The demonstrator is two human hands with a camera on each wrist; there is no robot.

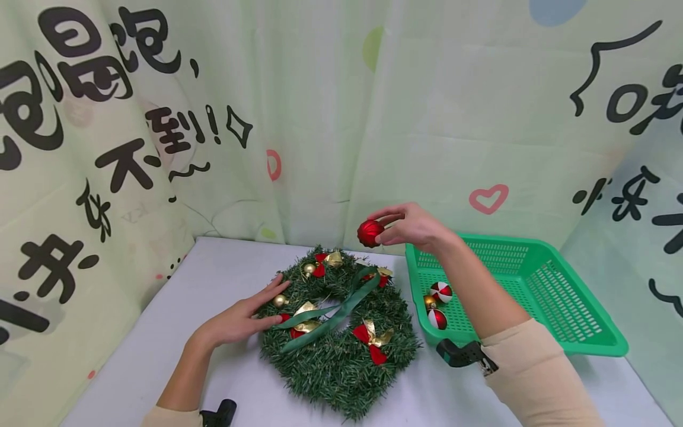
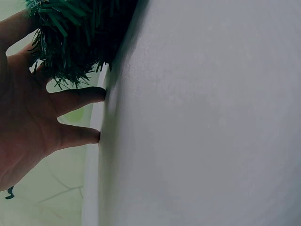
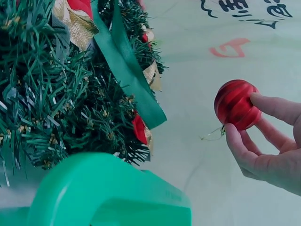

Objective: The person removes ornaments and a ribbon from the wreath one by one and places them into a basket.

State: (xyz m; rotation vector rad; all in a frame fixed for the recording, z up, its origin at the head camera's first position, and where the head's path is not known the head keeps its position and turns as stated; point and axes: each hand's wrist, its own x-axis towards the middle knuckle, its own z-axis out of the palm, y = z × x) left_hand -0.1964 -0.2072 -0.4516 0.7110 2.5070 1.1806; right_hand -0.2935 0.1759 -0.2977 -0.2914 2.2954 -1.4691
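Red ball (image 1: 369, 233) in the fingertip pinch of the right hand (image 1: 414, 227), left hand (image 1: 237, 322) outspread against the wreath (image 1: 341, 367).

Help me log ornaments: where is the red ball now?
In the head view, the red ball is just right of centre, pinched by the right hand, left of the basket.

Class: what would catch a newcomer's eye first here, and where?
The red ball, held up by the right hand against the curtain, stands out first. Next comes the green wreath with red and gold bows, lying on the table, touched by the left hand. A green basket sits right of the wreath.
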